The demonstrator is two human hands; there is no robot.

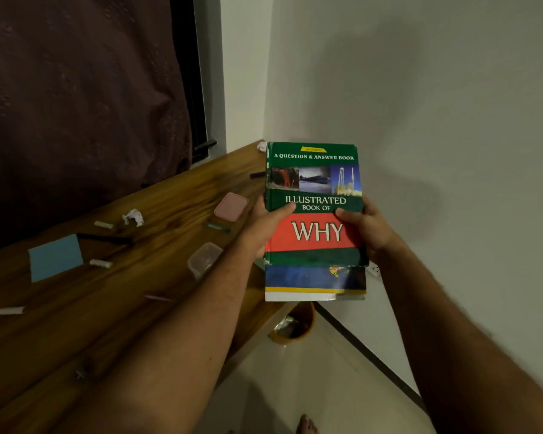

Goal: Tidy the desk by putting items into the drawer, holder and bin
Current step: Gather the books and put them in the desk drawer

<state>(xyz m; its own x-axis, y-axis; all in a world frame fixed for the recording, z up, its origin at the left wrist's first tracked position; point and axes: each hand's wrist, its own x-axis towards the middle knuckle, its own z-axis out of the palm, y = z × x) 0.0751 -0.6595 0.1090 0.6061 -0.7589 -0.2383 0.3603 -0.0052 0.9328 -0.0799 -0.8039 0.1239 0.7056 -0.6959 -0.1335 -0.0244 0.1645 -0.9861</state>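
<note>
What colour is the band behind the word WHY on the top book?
Red, on the top book, seen in the head view.

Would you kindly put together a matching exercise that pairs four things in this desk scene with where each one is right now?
Things:
1. green and red hardcover book
2. orange round bin
3. light blue paper sheet
4. pink rounded square lid

Places:
A. flat on the wooden desk, near its left part
B. on the floor beside the desk's end
C. held by the left hand and the right hand, on top of a second book
D. on the desk, just left of the held books

Pairs: 1-C, 2-B, 3-A, 4-D
</note>
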